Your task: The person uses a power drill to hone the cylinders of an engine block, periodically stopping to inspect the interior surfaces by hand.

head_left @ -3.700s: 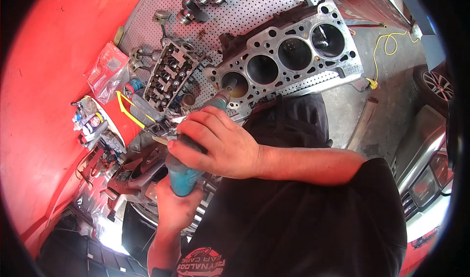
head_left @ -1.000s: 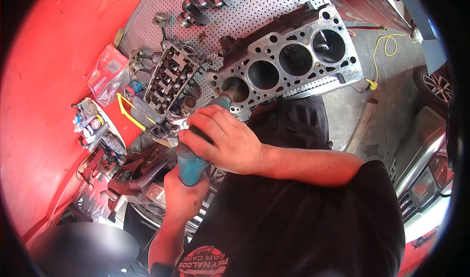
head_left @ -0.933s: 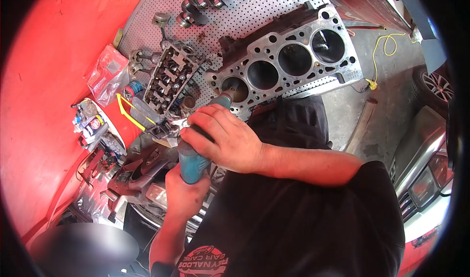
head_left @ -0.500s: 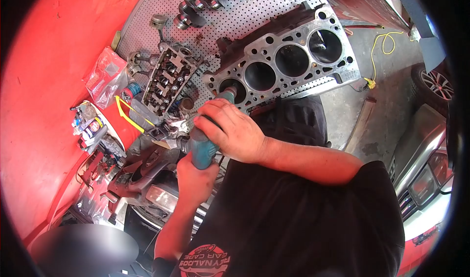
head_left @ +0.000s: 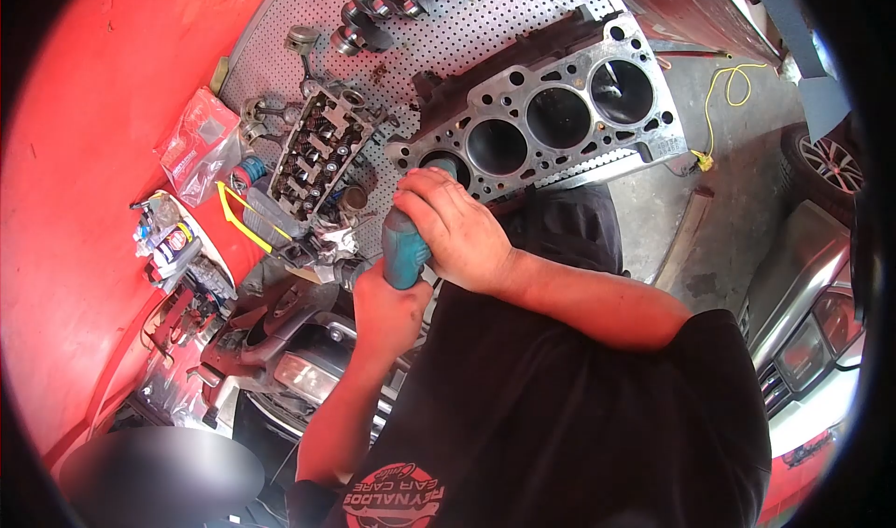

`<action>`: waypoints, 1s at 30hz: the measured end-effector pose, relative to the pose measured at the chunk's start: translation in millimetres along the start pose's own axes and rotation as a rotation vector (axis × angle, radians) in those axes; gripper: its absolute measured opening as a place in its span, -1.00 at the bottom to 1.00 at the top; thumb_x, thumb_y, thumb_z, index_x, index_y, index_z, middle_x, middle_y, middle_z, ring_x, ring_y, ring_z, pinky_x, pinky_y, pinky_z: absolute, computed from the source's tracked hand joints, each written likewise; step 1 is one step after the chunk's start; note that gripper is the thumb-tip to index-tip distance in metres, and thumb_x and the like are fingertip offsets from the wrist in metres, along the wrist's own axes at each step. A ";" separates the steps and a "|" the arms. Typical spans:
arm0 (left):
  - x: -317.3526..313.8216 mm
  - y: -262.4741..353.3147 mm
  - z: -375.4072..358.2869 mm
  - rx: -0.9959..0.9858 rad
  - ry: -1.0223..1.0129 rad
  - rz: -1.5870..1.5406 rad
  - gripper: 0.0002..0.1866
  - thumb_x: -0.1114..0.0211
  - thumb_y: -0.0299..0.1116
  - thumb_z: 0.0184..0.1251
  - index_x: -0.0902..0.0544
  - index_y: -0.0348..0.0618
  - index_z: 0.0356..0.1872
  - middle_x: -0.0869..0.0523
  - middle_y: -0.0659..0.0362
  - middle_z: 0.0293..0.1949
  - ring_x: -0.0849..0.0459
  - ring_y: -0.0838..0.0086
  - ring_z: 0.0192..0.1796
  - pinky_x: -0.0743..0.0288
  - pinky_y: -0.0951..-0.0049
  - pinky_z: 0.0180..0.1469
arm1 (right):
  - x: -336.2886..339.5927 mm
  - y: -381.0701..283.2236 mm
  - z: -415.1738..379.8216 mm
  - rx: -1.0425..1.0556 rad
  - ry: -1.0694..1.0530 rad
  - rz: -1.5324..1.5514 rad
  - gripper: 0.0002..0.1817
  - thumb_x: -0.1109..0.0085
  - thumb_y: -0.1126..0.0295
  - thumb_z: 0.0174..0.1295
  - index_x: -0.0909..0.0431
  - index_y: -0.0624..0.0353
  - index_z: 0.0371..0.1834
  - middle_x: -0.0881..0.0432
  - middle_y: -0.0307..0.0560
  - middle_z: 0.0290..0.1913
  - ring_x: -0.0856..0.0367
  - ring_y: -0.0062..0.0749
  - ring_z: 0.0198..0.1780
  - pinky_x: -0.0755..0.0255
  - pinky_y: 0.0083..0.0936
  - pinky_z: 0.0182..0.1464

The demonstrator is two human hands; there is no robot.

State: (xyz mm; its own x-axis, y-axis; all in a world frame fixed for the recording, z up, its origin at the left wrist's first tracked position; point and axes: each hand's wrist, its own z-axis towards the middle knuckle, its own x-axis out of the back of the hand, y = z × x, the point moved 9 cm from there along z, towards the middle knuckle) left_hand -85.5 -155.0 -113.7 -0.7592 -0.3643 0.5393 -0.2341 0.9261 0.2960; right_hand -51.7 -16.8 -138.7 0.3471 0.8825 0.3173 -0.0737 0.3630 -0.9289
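A teal power drill [head_left: 404, 248] is held in both hands, its front end reaching into the end cylinder bore of a metal engine block [head_left: 607, 134]. My left hand [head_left: 390, 306] is closed around the lower end of the drill, with its fingers wrapped round the grip. Over the drill's body lies my right hand [head_left: 453, 225], fingers curled on it close to the block's edge. Whatever tool is fitted in the drill is hidden inside the bore and behind my right hand. Three other bores of the block stand open to the right.
A cylinder head [head_left: 319, 154] lies left of the block on a perforated metal table [head_left: 271, 54], beside pistons with rods [head_left: 301, 41]. A crankshaft [head_left: 369, 24] lies at the back. A yellow cord [head_left: 711, 122] and a wheel [head_left: 831, 164] are on the right.
Both hands and the drill have shifted slightly up and right, toward the block. The drill's front end sits further into the bore. The engine block has barely moved in view.
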 end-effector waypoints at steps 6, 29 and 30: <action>-5.8 1.1 11.7 0.022 -0.008 0.031 -0.81 -0.32 -0.46 0.06 -0.63 -0.40 -0.34 -0.68 -0.05 -0.52 -0.68 0.30 -0.44 -0.57 0.22 -0.23 | -2.6 12.5 -2.8 -0.037 0.004 -0.002 -0.31 -0.28 0.50 0.08 -0.38 0.29 0.37 -0.48 0.18 0.31 -0.49 0.18 0.40 -0.36 0.06 0.52; 14.9 6.7 -25.0 -0.007 -0.006 -0.039 -0.83 -0.31 -0.49 0.13 -0.66 -0.36 -0.27 -0.66 0.15 -0.51 -0.58 0.57 -0.40 -0.53 0.37 -0.27 | 13.6 -27.4 5.5 0.100 0.082 -0.038 -0.35 -0.37 0.50 -0.04 -0.51 0.27 0.25 -0.57 0.10 0.17 -0.60 0.09 0.20 -0.52 -0.04 0.25; 18.0 4.6 -31.3 0.020 0.000 -0.051 -0.83 -0.32 -0.48 0.15 -0.66 -0.36 -0.26 -0.66 0.17 -0.50 -0.58 0.58 -0.40 -0.52 0.38 -0.28 | 12.9 -31.9 4.6 0.108 0.084 -0.029 -0.36 -0.37 0.48 -0.03 -0.52 0.25 0.25 -0.57 0.09 0.17 -0.60 0.08 0.20 -0.52 -0.04 0.26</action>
State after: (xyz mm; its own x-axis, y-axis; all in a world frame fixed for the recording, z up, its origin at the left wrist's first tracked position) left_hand -81.2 -160.3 -78.0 -0.7457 -0.4112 0.5242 -0.2848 0.9080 0.3072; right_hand -49.2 -15.6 -104.2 0.4274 0.8447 0.3222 -0.1611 0.4219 -0.8922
